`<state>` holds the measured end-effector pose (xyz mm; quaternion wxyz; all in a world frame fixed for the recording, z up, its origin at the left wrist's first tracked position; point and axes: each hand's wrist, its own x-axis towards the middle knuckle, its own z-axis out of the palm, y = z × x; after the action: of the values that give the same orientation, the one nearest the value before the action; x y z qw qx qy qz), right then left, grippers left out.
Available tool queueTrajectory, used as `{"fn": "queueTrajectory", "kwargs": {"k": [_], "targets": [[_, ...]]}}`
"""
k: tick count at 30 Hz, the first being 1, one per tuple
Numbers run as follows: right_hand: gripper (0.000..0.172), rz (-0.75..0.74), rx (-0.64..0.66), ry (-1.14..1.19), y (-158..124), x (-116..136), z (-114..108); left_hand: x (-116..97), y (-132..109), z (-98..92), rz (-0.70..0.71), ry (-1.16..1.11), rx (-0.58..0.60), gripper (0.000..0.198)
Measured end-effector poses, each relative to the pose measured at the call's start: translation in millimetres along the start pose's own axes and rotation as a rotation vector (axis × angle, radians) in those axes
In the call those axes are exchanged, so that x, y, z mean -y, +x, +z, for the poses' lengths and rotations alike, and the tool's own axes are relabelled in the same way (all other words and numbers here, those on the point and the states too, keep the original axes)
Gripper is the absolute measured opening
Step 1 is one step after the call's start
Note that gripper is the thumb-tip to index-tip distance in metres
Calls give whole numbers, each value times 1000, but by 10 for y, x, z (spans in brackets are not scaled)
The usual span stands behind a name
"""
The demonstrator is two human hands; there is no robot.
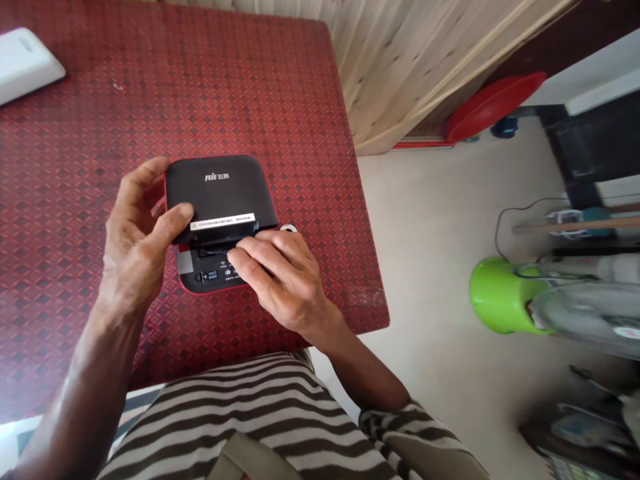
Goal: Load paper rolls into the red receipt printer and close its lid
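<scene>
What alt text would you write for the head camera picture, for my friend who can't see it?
A person's left hand grips a small black box on a red patterned table, while the right hand lays its fingers on the box's front edge. A white object lies at the far left corner.

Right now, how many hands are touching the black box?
2. The left hand grips the black box at its left edge, thumb on top. The right hand rests on its front edge, nearest the person.
</scene>
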<state>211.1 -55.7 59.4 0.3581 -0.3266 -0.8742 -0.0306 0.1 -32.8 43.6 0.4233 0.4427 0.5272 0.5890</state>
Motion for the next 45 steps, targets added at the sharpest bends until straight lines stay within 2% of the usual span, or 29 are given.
{"fn": "queueTrajectory", "kwargs": {"k": [8, 13, 29, 33, 37, 40, 42, 45], "targets": [[13, 15, -30, 46, -31, 3, 18, 50, -67, -34, 50, 28, 147, 74], [13, 29, -6, 51, -46, 10, 11, 16, -92, -24, 64, 98, 173, 64], [16, 46, 0, 36, -71, 26, 25, 33, -112, -24, 152, 190, 180, 62], [20, 60, -16, 39, -91, 44, -19, 17, -143, -1, 80, 113, 114, 60], [24, 186, -140, 84, -190, 71, -85, -40, -337, -12, -83, -65, 52, 47], [17, 392, -217, 116, -304, 101, -78, -69, -527, -48, -152, -55, 101, 60], [17, 516, -205, 182, -367, 126, -47, -77, -619, -59, -179, -18, 89, 65], [21, 591, -163, 273, -414, 159, -8, -88, -671, -48, -176, 21, 40, 63]]}}
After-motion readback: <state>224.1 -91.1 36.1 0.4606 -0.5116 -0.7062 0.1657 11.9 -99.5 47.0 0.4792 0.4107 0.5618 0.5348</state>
